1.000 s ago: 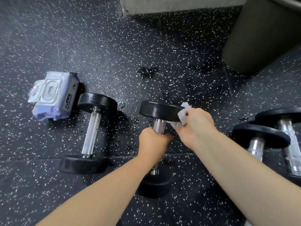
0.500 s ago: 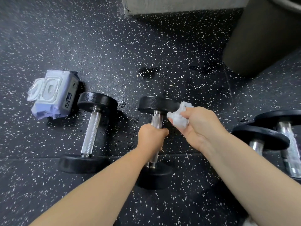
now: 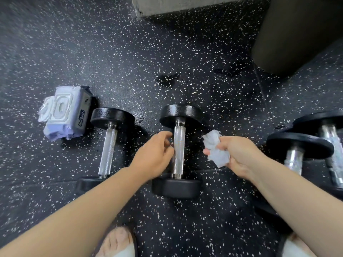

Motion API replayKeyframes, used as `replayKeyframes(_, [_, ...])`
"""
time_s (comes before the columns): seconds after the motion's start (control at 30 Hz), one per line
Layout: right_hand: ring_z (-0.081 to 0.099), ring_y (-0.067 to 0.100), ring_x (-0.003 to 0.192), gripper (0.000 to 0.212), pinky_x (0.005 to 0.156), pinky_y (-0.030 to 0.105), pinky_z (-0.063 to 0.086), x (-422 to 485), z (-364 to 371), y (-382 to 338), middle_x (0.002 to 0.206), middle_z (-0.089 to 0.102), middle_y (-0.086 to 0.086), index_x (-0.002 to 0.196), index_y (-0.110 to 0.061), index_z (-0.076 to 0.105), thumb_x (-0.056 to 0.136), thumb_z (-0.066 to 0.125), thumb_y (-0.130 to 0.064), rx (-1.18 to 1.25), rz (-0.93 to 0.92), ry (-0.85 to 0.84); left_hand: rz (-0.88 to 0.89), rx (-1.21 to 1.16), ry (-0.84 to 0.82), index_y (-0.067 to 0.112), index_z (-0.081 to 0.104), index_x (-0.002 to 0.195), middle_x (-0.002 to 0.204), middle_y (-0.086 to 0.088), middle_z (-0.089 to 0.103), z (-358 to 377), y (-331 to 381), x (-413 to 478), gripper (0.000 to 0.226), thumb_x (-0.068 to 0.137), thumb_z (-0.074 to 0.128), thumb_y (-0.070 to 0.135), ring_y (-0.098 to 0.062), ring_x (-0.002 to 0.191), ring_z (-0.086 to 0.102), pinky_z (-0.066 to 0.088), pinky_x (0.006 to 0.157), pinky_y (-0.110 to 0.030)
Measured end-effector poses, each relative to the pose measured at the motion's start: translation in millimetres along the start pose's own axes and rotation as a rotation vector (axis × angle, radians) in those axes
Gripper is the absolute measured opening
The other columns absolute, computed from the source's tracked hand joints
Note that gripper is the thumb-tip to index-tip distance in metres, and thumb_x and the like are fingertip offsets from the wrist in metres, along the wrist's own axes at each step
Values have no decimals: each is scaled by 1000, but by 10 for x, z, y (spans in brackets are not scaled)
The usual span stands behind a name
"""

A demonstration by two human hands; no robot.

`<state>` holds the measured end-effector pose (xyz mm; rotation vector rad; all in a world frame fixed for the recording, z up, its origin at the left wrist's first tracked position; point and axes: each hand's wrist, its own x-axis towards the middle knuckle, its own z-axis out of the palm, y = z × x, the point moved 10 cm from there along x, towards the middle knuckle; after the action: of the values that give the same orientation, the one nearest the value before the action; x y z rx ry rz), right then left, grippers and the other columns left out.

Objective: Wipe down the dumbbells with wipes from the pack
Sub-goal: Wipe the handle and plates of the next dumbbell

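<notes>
The middle dumbbell (image 3: 178, 151), black heads on a chrome handle, lies flat on the speckled floor. My left hand (image 3: 155, 156) hovers just left of its handle, fingers loosened and apart, at most brushing the bar. My right hand (image 3: 239, 156) sits to the right of it, shut on a crumpled white wipe (image 3: 216, 150). Another dumbbell (image 3: 108, 145) lies to the left. The wipes pack (image 3: 65, 112), lid flipped open, rests beside that one's far head. At the right edge lie two more dumbbells (image 3: 300, 151) close together.
A dark round bin (image 3: 297, 34) stands at the back right and a grey concrete block (image 3: 185, 5) at the back centre. My sandalled feet (image 3: 117, 242) show at the bottom edge. Wet patches (image 3: 167, 79) mark the rubber floor.
The middle dumbbell went from tilted up in my left hand to lying flat. My left hand let go of the handle. My right hand drew the wipe away from the far head.
</notes>
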<state>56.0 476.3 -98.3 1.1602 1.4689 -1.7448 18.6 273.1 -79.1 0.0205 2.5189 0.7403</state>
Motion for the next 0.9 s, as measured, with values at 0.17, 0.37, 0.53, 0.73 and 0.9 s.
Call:
replayKeyframes(0.17, [72, 29, 88, 39, 94, 45, 53, 25, -41, -69, 119, 62, 12, 120, -13, 54, 90, 45, 9, -23, -21, 12, 603, 737, 84, 24, 46, 135, 141, -5, 46, 33, 576, -207, 76, 65, 68, 7, -29, 129, 41, 37, 106, -44])
replayKeyframes(0.37, [71, 32, 93, 47, 83, 42, 56, 94, 11, -47, 111, 68, 17, 129, -8, 55, 88, 42, 10, -92, -8, -16, 838, 1139, -122, 24, 71, 76, 97, -2, 70, 474, 763, 18, 13, 66, 74, 15, -28, 115, 58, 33, 111, -42])
replayKeyframes(0.53, [71, 29, 86, 42, 63, 35, 54, 103, -178, -196, 108, 65, 16, 129, -5, 50, 91, 38, 11, -26, -52, -12, 910, 1282, -239, 25, 70, 78, 79, 7, 63, 606, 843, 120, 12, 71, 67, 16, -22, 91, 57, 31, 112, -38])
replayKeyframes(0.73, [72, 26, 88, 42, 60, 33, 53, 103, -398, -299, 114, 65, 14, 128, -5, 52, 91, 37, 9, 38, -82, 19, 739, 1421, -369, 24, 69, 102, 105, 7, 66, 687, 827, 223, 20, 85, 59, 22, -20, 108, 52, 27, 107, -35])
replayKeyframes(0.9, [71, 28, 92, 42, 61, 34, 53, 54, -450, -298, 108, 67, 13, 126, -5, 52, 90, 38, 10, 49, -85, 27, 577, 1365, -430, 24, 66, 92, 93, 5, 66, 583, 825, 140, 10, 85, 60, 27, -21, 95, 59, 35, 90, -37])
